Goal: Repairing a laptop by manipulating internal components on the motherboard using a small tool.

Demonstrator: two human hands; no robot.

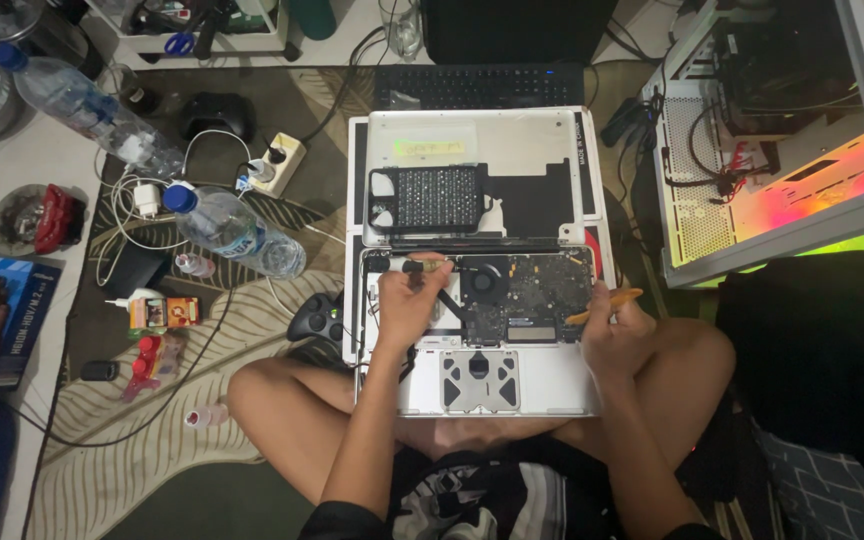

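Down on the person's crossed legs lies the opened laptop (472,350); the left hand (407,305) pinches a black-handled screwdriver (424,267) over its left edge, the right hand (617,330) closes round an orange pry stick (604,305). Left, bottles (237,230) crowd the rug (132,440).

Down on the patterned rug (152,440): two water bottles (237,228), a power strip (277,163), a black game controller (317,315), small glue bottles (147,360), tangled white cables (132,215), and the opened laptop (477,370) at the knees.
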